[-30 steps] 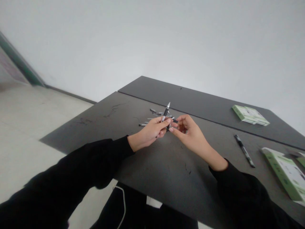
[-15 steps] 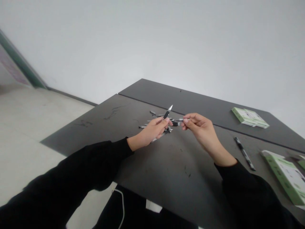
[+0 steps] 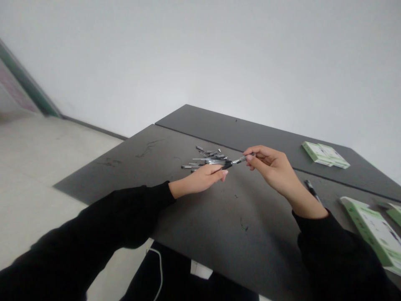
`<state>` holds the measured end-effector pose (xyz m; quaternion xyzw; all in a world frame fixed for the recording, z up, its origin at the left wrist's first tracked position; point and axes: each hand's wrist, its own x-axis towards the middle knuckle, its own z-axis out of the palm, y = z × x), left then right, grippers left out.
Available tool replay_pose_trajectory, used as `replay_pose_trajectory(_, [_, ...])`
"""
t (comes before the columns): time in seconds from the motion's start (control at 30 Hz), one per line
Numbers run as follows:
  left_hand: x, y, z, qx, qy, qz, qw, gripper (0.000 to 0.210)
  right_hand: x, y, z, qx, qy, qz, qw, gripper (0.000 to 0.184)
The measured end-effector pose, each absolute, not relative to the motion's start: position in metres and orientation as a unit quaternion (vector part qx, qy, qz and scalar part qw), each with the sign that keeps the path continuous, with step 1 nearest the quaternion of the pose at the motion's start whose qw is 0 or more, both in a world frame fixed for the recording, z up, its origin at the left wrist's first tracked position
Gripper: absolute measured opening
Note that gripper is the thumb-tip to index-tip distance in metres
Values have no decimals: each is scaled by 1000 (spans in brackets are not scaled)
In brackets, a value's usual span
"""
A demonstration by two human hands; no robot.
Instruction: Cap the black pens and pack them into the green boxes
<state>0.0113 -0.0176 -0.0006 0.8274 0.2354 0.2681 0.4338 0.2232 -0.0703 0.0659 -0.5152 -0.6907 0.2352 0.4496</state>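
Pen [image 3: 227, 166] is gripped by the left hand [image 3: 205, 178], cap [image 3: 243, 159] by the right hand [image 3: 272, 166]; both are best held aligned.

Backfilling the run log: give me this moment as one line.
left hand: holds pen | right hand: pinches slim part at pen's tip, contact unclear | pen parts: loose pile on table

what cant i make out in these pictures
All head view:
Held pen: rear end covered by the left hand
Thin piece: one end covered by the right hand
Loose pen: near end behind the right wrist
Pile of pens: count lost to overlap
Rightmost green box: cut off by picture's edge
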Motion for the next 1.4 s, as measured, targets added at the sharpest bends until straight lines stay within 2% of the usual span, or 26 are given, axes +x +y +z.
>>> replay_pose_trajectory(0.23, [11, -16, -5, 842, 255, 258, 399, 31, 218, -70, 58, -507, -708, 276, 408, 20])
replay_pose_trajectory(0.4, [12, -14, -13, 859, 239, 263, 368, 30, 214, -68, 49, -482, -697, 320, 422, 31])
replay_pose_trajectory(0.7, [8, -21, 0, 861, 209, 276, 373, 34, 215, -72, 56, -464, -674, 376, 435, 32])
replay_pose_trajectory(0.87, [20, -26, 13, 837, 186, 307, 414, 37, 200, -78, 55, -456, -672, 391, 432, 39])
replay_pose_trajectory(1.0, [37, -29, 22, 832, 194, 286, 435, 41, 209, -89, 63, -474, -702, 300, 438, 37])
replay_pose_trajectory(1.13, [44, -8, 33, 834, 196, 278, 435, 42, 290, -100, 77, -603, -618, 145, 483, 36])
replay_pose_trajectory(1.17, [44, 5, 36, 832, 215, 289, 421, 40, 320, -103, 78, -661, -589, 104, 453, 39])
replay_pose_trajectory(1.23, [40, 38, 42, 821, 251, 326, 396, 33, 378, -109, 76, -765, -545, 71, 335, 44])
replay_pose_trajectory(1.33, [26, 95, 42, 679, 377, 436, 454, 26, 441, -117, 57, -819, -506, 70, 261, 47])
replay_pose_trajectory(1.4, [13, 125, 35, 643, 405, 476, 442, 21, 461, -120, 37, -834, -499, 66, 227, 51])
